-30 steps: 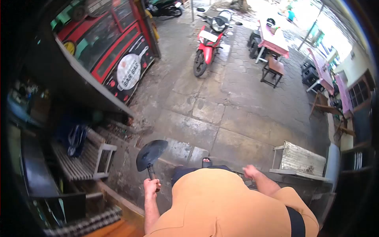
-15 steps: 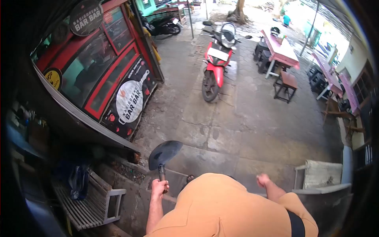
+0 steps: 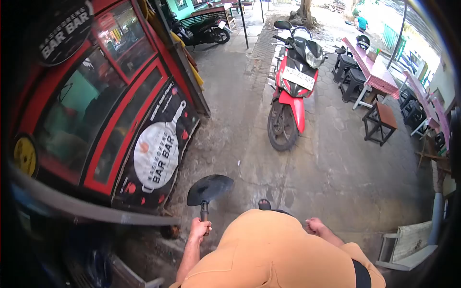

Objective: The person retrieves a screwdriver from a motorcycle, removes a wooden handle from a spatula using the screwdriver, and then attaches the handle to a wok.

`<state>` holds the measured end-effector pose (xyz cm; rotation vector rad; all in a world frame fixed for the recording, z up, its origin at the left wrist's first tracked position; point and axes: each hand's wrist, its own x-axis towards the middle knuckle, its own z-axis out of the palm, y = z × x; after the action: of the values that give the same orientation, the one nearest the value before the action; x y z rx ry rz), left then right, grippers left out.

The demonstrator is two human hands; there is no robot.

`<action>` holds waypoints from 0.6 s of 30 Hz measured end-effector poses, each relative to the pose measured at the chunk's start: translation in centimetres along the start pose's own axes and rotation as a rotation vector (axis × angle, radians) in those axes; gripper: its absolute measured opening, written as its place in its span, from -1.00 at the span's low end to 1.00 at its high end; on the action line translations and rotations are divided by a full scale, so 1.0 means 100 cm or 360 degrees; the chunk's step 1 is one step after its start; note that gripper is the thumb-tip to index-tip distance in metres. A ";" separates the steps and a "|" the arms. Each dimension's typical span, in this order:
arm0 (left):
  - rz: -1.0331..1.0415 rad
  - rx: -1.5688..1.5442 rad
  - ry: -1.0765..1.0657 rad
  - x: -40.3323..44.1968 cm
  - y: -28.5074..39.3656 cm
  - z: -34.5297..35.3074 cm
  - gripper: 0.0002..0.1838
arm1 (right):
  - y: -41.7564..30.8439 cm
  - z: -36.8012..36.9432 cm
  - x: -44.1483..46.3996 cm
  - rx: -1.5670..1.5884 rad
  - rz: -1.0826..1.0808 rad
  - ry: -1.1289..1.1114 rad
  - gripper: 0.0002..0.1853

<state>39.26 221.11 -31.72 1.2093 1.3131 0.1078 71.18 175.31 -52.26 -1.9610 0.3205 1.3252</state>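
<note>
My left hand [image 3: 200, 227] is wrapped round the dark wooden handle of a black wok [image 3: 210, 188], which is held out ahead of my body at the lower left. At the right of my orange shirt, my right hand [image 3: 314, 225] has its fingers curled in; whether anything small is inside does not show. A sandalled foot [image 3: 264, 204] shows on the paving just beyond the shirt.
A red food stall [image 3: 110, 177] with a banner [image 3: 156, 153] stands at left. Ahead is a red motorcycle [image 3: 293, 91]. Tables [image 3: 379, 77], stools and a wooden stool [image 3: 380, 117] stand right; a bench [image 3: 408, 245] is lower right. A person [image 3: 361, 22] crouches far back.
The motorcycle, stall and tables look nearer as my view has moved forward. The wok and my left hand have shifted right in view. The slatted bench at left has mostly slipped out of sight.
</note>
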 end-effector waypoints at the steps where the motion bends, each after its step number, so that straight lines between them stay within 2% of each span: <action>1: 0.0002 0.0017 0.0000 0.042 0.015 0.010 -0.93 | -0.026 -0.007 0.034 0.0026 -0.0003 0.0136 -0.76; 3: -0.0015 -0.0040 -0.0028 0.124 0.049 0.033 -0.91 | -0.092 -0.027 0.086 -0.0013 0.0127 0.0390 -0.78; 4: 0.0036 -0.0019 0.0026 0.153 0.067 0.043 -0.90 | -0.126 -0.025 0.102 -0.0019 0.0180 0.0377 -0.78; 6: -0.0074 -0.0110 0.0016 0.177 0.110 0.050 -0.90 | -0.207 -0.046 0.129 -0.0598 0.0312 0.0295 -0.76; 7: -0.0063 -0.0229 0.0008 0.203 0.151 0.059 -0.90 | -0.257 -0.052 0.134 -0.0608 0.0289 0.0332 -0.76; 9: -0.0131 -0.0190 -0.0113 0.255 0.200 0.056 -0.92 | -0.363 -0.039 0.150 -0.0461 -0.0115 0.0203 -0.73; 11: -0.0151 -0.0186 -0.0209 0.314 0.257 0.064 -0.93 | -0.468 -0.041 0.192 -0.0340 -0.0216 0.0214 -0.71; 13: -0.0083 0.0011 -0.0161 0.401 0.296 0.081 -0.93 | -0.532 -0.037 0.240 -0.0361 -0.0743 0.0310 -0.71; 14: -0.0029 0.0117 -0.0187 0.448 0.324 0.087 -0.94 | -0.561 -0.029 0.256 -0.0332 -0.0683 0.0316 -0.71; 15: -0.0003 0.0212 -0.0221 0.484 0.349 0.098 -0.94 | -0.593 -0.018 0.261 -0.0059 -0.0620 0.0509 -0.70; 16: -0.0095 0.0234 -0.0270 0.512 0.376 0.103 -0.94 | -0.617 -0.011 0.263 0.0207 -0.0568 0.0709 -0.70; 17: -0.0133 0.0239 -0.0324 0.549 0.412 0.114 -0.94 | -0.629 -0.008 0.270 0.0221 -0.0550 0.0741 -0.70; 18: -0.0074 0.0226 -0.0301 0.582 0.430 0.125 -0.92 | -0.630 -0.001 0.287 0.0074 -0.0420 0.0451 -0.70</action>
<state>92.09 271.01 -42.48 1.2752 1.1975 -0.1325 119.69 224.62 -50.21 -2.0713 0.2148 0.8679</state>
